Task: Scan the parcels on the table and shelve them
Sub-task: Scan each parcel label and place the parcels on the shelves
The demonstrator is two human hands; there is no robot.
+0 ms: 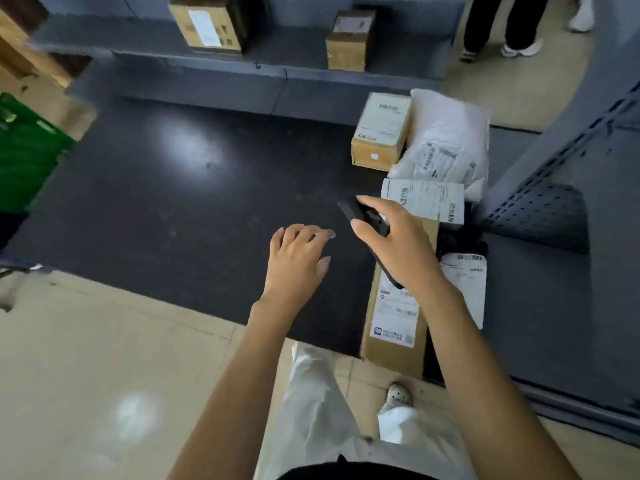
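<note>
Holding a black scanner [356,211] in the right grip [398,244], fingers curled round its body, above the far end of a long cardboard box [394,317]. Keeping the left grip [298,258] empty, fingers spread and relaxed, low over bare black tabletop [173,202] just beside the scanner. Looking at a task judged partly done: two cardboard boxes, one larger [207,24] and one smaller [349,41], already standing well apart on the grey shelf [138,46] beyond the tabletop. Left to handle, all crowded along the right side of the tabletop: the long cardboard box, jutting past the front edge at its near end; a small labelled carton [381,129] at the far end; a white poly bag [446,143] touching that carton's right side; a flat parcel with a large white label [424,202] between bag and long box; and a dark bag with a white label [464,285] just beside the long box. Probably about to scan the long box or the flat parcel, going by where the scanner points, though impossible to tell whether any of the five has been read yet. Elsewhere, a green crate [24,157] at the left and another person's legs [512,26] at the top right.
</note>
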